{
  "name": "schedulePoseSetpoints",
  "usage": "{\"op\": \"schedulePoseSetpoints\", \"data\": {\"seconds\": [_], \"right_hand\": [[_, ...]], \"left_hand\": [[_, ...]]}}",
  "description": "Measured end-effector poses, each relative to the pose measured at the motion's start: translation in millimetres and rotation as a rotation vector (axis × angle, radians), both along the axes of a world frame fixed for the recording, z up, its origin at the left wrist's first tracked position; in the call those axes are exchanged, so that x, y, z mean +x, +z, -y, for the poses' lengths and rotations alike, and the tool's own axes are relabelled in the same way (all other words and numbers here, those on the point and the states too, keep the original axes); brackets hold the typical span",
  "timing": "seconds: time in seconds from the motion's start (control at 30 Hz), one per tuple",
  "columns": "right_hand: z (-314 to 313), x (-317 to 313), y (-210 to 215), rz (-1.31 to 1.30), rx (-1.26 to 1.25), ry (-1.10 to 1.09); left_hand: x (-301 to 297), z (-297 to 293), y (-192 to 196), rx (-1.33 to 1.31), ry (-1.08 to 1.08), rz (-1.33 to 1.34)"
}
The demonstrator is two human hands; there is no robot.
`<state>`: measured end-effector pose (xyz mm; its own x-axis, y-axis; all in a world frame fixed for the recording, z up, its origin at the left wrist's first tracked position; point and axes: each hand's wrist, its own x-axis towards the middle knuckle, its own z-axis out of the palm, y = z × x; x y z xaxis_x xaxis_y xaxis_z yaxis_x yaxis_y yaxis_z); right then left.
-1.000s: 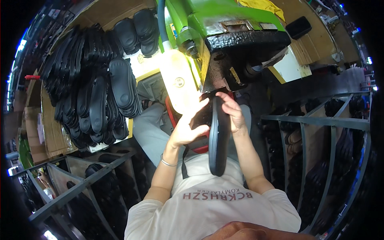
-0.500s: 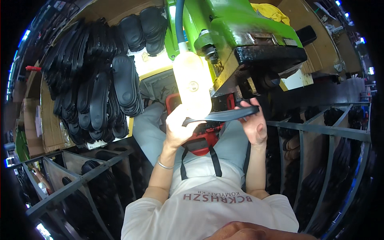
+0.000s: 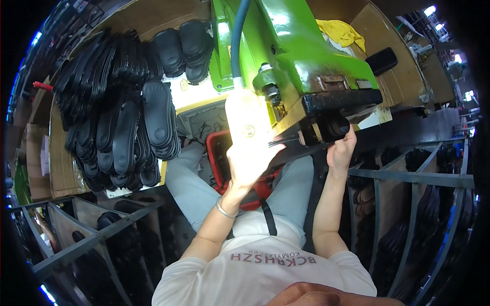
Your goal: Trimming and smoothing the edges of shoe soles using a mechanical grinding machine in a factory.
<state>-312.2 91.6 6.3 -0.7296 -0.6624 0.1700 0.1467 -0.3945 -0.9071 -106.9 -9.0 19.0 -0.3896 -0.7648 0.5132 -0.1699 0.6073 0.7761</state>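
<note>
A black shoe sole (image 3: 298, 154) lies across the space below the machine's head, dark against dark, so its outline is hard to follow. My left hand (image 3: 249, 162) is at its left end, thumb stretched along the edge; lamp glare washes out the fingers. Closed at the right end is my right hand (image 3: 342, 149), its fingertips up beside a black round knob (image 3: 338, 125) under the head. Above the sole stands the green machine (image 3: 311, 66) with a black lower block. A glowing lamp (image 3: 247, 115) on a blue-grey hose hangs over my left hand.
Stacks of black soles (image 3: 125, 135) fill the cardboard box (image 3: 60, 163) on the left. A red stool or crate (image 3: 217, 153) stands between my legs. Metal racks (image 3: 408, 176) flank both sides. A yellow cloth (image 3: 344, 33) lies at the back right.
The sole has moved up under the machine's head. My right hand has gone from open fingers to a curled grip and shifted right; my left hand has moved slightly right and down.
</note>
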Motion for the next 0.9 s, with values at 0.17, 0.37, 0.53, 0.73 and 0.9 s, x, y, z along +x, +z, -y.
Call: {"op": "schedulePoseSetpoints", "data": {"seconds": [0.17,0.37,0.53,0.73,0.9], "right_hand": [[26,41,2,0.035,-0.049,0.019],[30,73,6,-0.115,-0.053,0.097],[12,59,-5,-0.098,0.006,0.203],[13,18,10,-0.082,-0.069,0.042],[16,1,9,-0.081,-0.065,0.075]], "left_hand": [[40,17,-15,0.195,0.033,-0.130],[75,18,-23,0.388,0.004,-0.307],[75,18,-35,-0.022,0.020,-0.257],[30,14,-20,-0.154,-0.008,-0.018],[14,10,-3,-0.111,-0.045,-0.163]]}}
